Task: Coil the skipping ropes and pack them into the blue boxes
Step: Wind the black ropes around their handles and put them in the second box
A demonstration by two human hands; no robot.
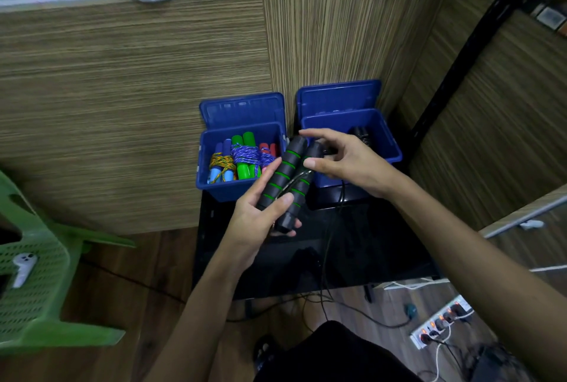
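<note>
Left box [214, 180] already packed with coiled ropes [242, 157], right box [385, 136] holding perhaps one; black rope handles [287, 174] clasped in left hand [260, 216], cord [329, 246] dangling uncoiled, right hand [343, 160] released.

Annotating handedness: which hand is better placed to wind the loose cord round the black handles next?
Probably right. The left hand already grips the two black handles side by side, so it is busy. The right hand touches only their upper ends, and the cord hangs below it.
</note>
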